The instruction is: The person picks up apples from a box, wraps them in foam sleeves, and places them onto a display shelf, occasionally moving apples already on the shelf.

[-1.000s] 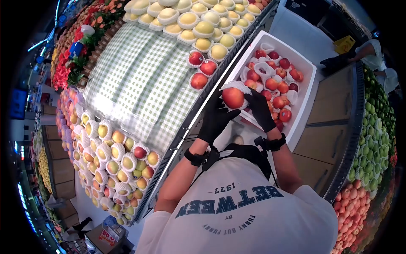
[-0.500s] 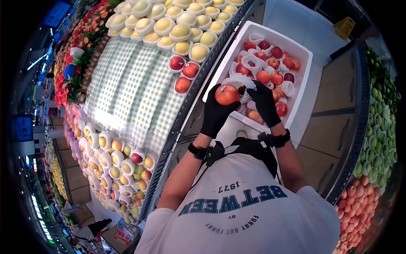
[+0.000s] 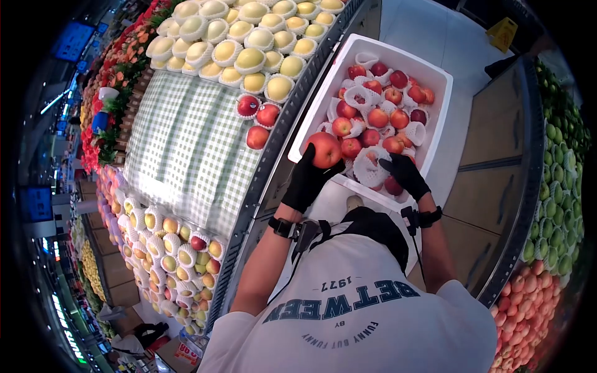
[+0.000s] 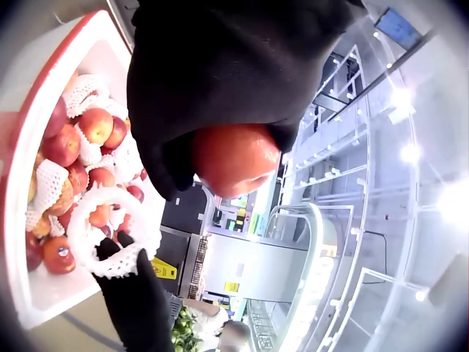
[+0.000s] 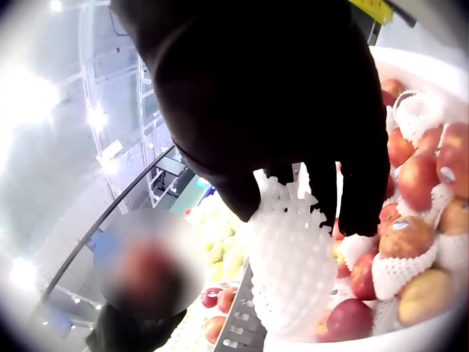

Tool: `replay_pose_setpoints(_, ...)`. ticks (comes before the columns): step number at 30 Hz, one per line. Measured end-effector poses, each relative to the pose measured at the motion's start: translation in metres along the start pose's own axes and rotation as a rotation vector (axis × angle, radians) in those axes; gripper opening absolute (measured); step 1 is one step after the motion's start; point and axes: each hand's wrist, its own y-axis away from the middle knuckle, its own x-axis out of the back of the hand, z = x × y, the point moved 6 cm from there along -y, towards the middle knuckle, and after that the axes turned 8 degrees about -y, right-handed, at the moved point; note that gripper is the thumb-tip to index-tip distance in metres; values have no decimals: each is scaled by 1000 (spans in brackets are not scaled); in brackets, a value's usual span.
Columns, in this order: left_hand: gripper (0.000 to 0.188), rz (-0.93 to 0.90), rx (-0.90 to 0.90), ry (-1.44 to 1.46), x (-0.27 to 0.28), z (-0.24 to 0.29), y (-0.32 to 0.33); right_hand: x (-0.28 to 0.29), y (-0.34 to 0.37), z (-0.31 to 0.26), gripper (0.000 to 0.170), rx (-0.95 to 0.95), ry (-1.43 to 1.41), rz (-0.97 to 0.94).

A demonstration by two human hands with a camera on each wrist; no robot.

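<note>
My black-gloved left hand (image 3: 305, 185) grips a bare red apple (image 3: 324, 150) over the near left corner of a white foam box (image 3: 443, 105). In the left wrist view the same apple (image 4: 234, 160) shows beneath the dark palm, fingers curled round it. My gloved right hand (image 3: 407, 176) pinches a white foam net sleeve (image 3: 368, 168) by its edge, low over the box's near end. Seen from the right wrist, the sleeve (image 5: 289, 268) hangs from thumb and fingers. Inside the box lie red apples (image 3: 377, 117) and loose foam nets (image 3: 359, 96).
Left of the box, a display stand carries a green checked cloth (image 3: 193, 130) with three red apples (image 3: 257, 137) at its edge. Yellow fruit in nets (image 3: 250, 60) lie beyond, mixed apples (image 3: 168, 248) nearer. Brown cabinets (image 3: 491, 137) stand right; a yellow floor sign (image 3: 502, 32) is behind.
The net sleeve has come off the apple. My left hand has drawn left with the bare apple, while my right hand has moved right and down with the sleeve.
</note>
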Motion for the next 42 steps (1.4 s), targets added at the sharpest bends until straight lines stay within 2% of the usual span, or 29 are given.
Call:
replay_pose_setpoints(1, 44, -22, -10, -15, -5, 3, 1, 3, 4, 17, 43, -40, 18, -29)
replay_pose_setpoints(3, 41, -69, -215, -326, -30, 15, 9, 10, 7, 36, 41, -99, 59, -74)
replay_pose_setpoints(4, 42, -48, -250, -418, -26, 13, 5, 10, 18, 35, 42, -307, 67, -107)
replay_pose_setpoints(5, 42, -25, -284, -510, -23, 12, 0, 13, 15, 45, 43, -187, 215, -151)
replay_pose_setpoints(6, 42, 52, -330, -742, -17, 10, -4, 13, 14, 55, 44, -69, 363, -192)
replay_pose_setpoints(7, 41, 129, -377, -974, -11, 8, -8, 17, 18, 54, 44, -46, 346, -146)
replay_pose_setpoints(10, 42, 196, -519, -1361, 7, 1, -22, 29, 29, 56, 46, -29, 307, -42)
replay_pose_setpoints(12, 39, 73, -204, -865, 31, -21, -38, 40, 38, 58, 46, -82, 300, -24)
replay_pose_setpoints(13, 39, 67, -220, -930, 33, -23, -40, 44, 44, 49, 49, -77, 318, -25)
replay_pose_setpoints(15, 38, 49, -490, -1451, 12, -22, -29, 55, 50, 64, 50, -138, 314, -9)
replay_pose_setpoints(18, 45, -37, -240, -945, 16, -40, -46, 65, 62, 84, 51, -223, 167, 15)
replay_pose_setpoints(19, 45, 94, 162, -195, 17, -52, -47, 67, 65, 89, 51, -247, 99, 22)
replay_pose_setpoints(20, 44, 68, 96, -332, 16, -50, -51, 71, 68, 94, 50, -252, 176, 95)
replay_pose_setpoints(21, 44, 46, 30, -466, 16, -49, -52, 73, 73, 84, 49, -245, 123, 101)
replay_pose_setpoints(23, 44, 105, 113, -369, 27, -50, -58, 77, 75, 81, 45, -230, 96, 124)
replay_pose_setpoints(26, 47, 93, 33, -555, 29, -42, -70, 81, 72, 97, 39, -210, 95, 200)
replay_pose_setpoints(27, 45, 139, 90, -535, 30, -41, -77, 79, 74, 89, 37, -200, 44, 235)
replay_pose_setpoints(29, 46, 23, -124, -858, 55, -42, -109, 75, 69, 83, 33, -214, -16, 287)
replay_pose_setpoints(31, 46, 52, 56, -570, 37, -38, -107, 71, 64, 81, 35, -248, -42, 320)
replay_pose_setpoints(34, 46, 75, 113, -471, 9, -27, -111, 79, 42, 75, 36, -184, 8, 434)
replay_pose_setpoints(38, 52, 52, 119, -503, 13, -13, -123, 88, -3, 46, 36, 4, 293, 533)
replay_pose_setpoints(39, 52, 35, 109, -507, 12, -10, -125, 92, -16, 39, 35, -61, 248, 511)
replay_pose_setpoints(42, 51, 52, 118, -485, 19, -1, -134, 97, -64, 18, 36, 46, 255, 595)
